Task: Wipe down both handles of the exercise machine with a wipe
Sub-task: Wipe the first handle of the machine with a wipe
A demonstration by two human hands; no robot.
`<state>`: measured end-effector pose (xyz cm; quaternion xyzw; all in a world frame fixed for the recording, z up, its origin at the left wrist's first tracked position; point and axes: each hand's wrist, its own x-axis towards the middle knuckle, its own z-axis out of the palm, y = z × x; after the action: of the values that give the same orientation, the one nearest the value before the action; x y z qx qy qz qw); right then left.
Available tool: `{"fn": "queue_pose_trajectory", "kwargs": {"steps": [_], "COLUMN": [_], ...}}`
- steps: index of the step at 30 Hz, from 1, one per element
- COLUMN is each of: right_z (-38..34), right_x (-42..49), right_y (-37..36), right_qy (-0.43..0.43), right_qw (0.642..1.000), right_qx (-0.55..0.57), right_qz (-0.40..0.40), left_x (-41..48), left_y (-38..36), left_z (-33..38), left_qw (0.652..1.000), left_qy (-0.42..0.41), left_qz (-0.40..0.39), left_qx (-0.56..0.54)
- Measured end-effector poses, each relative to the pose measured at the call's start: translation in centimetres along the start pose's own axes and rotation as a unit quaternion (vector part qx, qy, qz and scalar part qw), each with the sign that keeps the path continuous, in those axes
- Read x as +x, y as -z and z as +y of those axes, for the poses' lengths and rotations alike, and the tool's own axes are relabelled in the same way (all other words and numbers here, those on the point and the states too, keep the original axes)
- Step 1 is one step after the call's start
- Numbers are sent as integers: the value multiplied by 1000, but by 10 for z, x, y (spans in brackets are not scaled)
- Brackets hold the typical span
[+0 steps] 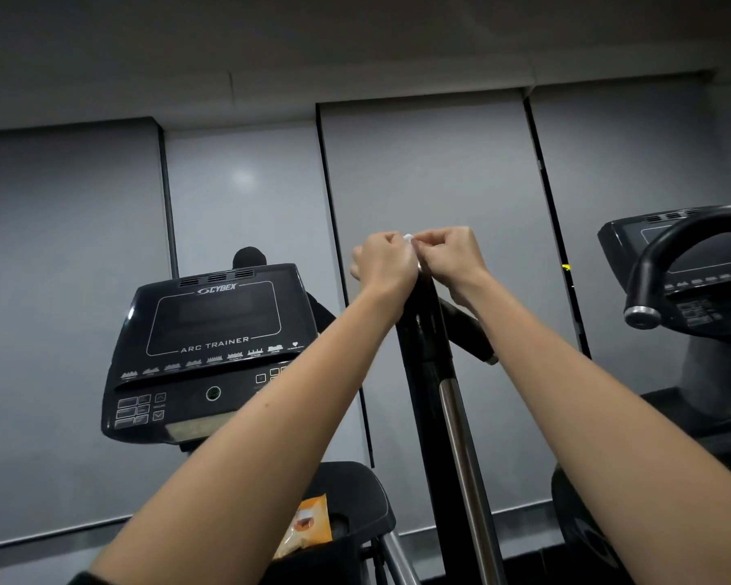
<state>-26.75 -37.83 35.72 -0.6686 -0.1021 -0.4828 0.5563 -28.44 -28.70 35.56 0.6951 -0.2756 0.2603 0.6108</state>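
Note:
The black right handle (423, 331) of the exercise machine rises in the middle, with a silver bar below it. At its top, my left hand (383, 261) and my right hand (450, 257) meet, both pinching a small white wipe (410, 239) that shows only as a scrap between the fingers. The top end of the handle is hidden behind my hands. The machine's other handle (250, 257) shows only as a dark tip behind the console.
The black console (212, 352) marked ARC TRAINER stands to the left. An orange packet (304, 521) lies in the tray (368, 496) below it. A second machine with a curved black handle (659, 263) stands at the right. Grey wall panels fill the background.

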Motion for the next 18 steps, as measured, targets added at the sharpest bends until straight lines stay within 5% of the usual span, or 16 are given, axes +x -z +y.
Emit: {"fn": "queue_pose_trajectory", "kwargs": {"steps": [8, 18], "right_z": [38, 96], "right_x": [-3, -19], "right_y": [-3, 12], "right_qy": [19, 205], "right_qw": [999, 924], "right_qx": [-4, -317], "right_qz": [42, 57], "left_x": [1, -1], "left_y": [-9, -9], "left_z": [-10, -9], "left_qw": [996, 996], "left_qy": [-37, -47], "left_qz": [65, 79], "left_qx": [53, 15]}}
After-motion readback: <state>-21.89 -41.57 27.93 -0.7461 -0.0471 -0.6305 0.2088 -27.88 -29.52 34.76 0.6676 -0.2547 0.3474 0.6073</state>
